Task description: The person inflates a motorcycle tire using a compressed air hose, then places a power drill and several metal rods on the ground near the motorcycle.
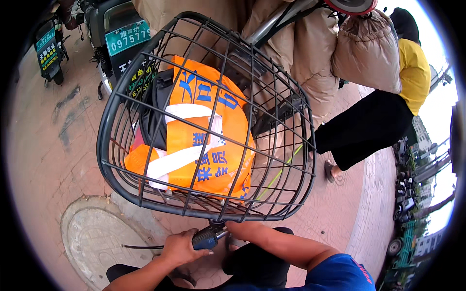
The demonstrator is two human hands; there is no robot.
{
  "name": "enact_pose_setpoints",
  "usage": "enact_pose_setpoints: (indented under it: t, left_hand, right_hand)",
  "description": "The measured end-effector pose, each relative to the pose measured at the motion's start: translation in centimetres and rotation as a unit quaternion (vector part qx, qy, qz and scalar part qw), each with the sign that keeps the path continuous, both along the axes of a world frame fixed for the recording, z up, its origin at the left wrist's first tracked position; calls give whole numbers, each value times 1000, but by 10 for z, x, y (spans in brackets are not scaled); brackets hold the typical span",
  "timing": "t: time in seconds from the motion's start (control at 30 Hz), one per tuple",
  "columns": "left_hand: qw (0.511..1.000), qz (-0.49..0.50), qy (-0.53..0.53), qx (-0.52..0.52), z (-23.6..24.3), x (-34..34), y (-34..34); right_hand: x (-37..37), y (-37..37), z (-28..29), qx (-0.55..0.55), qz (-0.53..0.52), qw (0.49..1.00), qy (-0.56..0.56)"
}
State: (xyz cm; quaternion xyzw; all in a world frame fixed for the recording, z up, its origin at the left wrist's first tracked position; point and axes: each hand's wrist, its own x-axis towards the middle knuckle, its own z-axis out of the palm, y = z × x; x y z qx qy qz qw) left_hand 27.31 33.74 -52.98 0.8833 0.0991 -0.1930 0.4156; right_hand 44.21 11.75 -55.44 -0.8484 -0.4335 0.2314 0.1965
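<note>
Below the front rim of a black wire basket (104, 145), my left hand (178, 248) is closed round a dark blue and black cylindrical tool (205, 239) with a metal end. My right hand (237, 229) reaches in from the right to that metal end. Its fingers are hidden under the basket, so their grip does not show. A thin black cable (141, 247) sticks out to the left, beside my left hand. Inside the basket lies a folded orange vest (187, 130) with white strips and blue lettering, against a dark bag (158, 114).
Beige padded covers (310, 63) hang behind the basket. Parked scooters (121, 39) stand at the back left. A person in a yellow top (413, 72) and black trousers is close on the right. A round manhole cover (99, 237) is set in the reddish paving at lower left.
</note>
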Motion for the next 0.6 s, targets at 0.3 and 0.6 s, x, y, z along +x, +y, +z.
enact_pose_setpoints:
  t: [0.3,0.6]
  left_hand:
    - [999,-3,-29,45,51,5,-26]
    - [996,-16,82,7,273,-7,-110]
  right_hand:
    - [-25,-16,18,-80,0,981,-176]
    - [-82,-103,260,-121,-216,967,-64]
